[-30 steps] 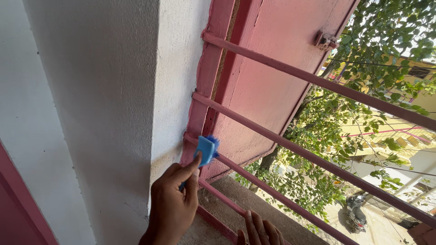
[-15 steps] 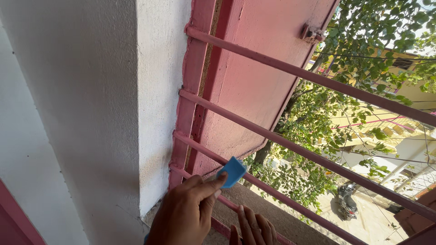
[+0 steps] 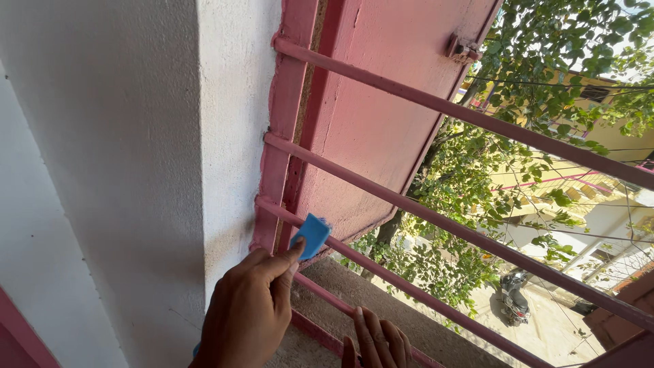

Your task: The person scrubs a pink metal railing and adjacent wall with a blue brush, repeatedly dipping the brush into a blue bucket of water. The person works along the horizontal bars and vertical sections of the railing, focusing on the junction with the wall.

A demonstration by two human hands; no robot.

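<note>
Pinching a blue pad [image 3: 313, 236], the left hand [image 3: 248, 313] has slid lower along the pink bar [image 3: 381, 272]; right hand [image 3: 378, 339] fingers rest spread.

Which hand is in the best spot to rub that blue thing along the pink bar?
Probably the left hand: it pinches the blue pad against the pink bar. The right hand rests low on the sill.

matt pink painted metal bars [image 3: 436, 211] & shutter [image 3: 388, 109]; rough white plaster wall [image 3: 136, 150]; blue sponge [image 3: 312, 236].
</note>
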